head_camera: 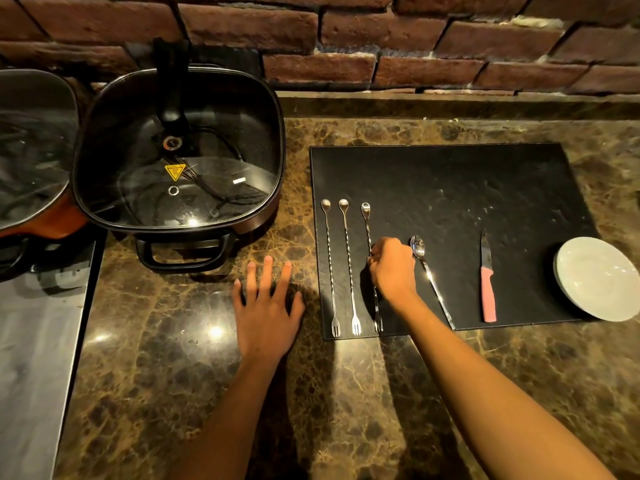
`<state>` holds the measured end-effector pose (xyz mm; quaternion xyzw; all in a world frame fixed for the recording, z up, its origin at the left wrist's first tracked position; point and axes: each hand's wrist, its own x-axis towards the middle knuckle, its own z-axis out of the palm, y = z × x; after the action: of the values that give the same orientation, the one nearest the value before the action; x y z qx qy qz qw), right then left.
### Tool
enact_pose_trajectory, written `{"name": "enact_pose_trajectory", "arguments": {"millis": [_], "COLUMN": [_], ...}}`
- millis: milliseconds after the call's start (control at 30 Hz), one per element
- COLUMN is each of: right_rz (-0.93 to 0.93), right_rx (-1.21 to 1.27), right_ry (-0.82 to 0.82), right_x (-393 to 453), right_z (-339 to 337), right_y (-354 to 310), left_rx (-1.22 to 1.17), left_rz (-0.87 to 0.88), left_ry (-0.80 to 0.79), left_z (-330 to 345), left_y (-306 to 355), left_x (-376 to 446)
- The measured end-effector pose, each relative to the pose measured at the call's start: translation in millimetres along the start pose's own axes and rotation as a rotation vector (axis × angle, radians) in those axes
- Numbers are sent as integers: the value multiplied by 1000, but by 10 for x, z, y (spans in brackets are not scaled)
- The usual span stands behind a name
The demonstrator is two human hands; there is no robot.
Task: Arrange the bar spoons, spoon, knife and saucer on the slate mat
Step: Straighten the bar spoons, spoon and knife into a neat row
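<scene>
Right hand pinches third bar spoon, bowl pointing away.

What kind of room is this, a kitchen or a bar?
Probably a home or restaurant kitchen counter: a marble worktop against a brick wall, a lidded electric cooking pot, and cutlery laid on a slate mat.

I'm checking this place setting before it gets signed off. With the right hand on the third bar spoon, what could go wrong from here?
1. The right hand grips the third bar spoon close beside the spoon; shifting it could nudge that spoon, which already lies slanted.
2. The saucer overhangs the slate mat's right edge, so a bump may push it off the mat.
3. The knife lies nearby with its blade bare; a careless reach risks a cut.
</scene>
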<state>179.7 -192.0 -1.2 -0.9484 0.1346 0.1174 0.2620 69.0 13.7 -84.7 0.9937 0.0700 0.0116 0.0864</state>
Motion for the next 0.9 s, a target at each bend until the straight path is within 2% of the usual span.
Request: {"name": "enact_pose_trajectory", "arguments": {"millis": [433,633,767,833,900], "right_rz": [36,83,118,130,138], "right_rx": [110,194,206,202,199], "right_ry": [-7,79,137,129,91], "right_x": [26,-146,-217,-211,-187], "right_z": [-10,-315,-560,-628,-664], "right_y": [169,659,1043,1157,1207], "left_rx": [6,19,-68,-139,-172], "left_rz": [-16,-22,-38,58,251], "left_ry": [-30,-80,-18,23,8], "left_z": [13,-38,-190,-270,-302], "left_y": [-6,0,155,421,824], "left_x": [23,25,-8,-75,-226]}}
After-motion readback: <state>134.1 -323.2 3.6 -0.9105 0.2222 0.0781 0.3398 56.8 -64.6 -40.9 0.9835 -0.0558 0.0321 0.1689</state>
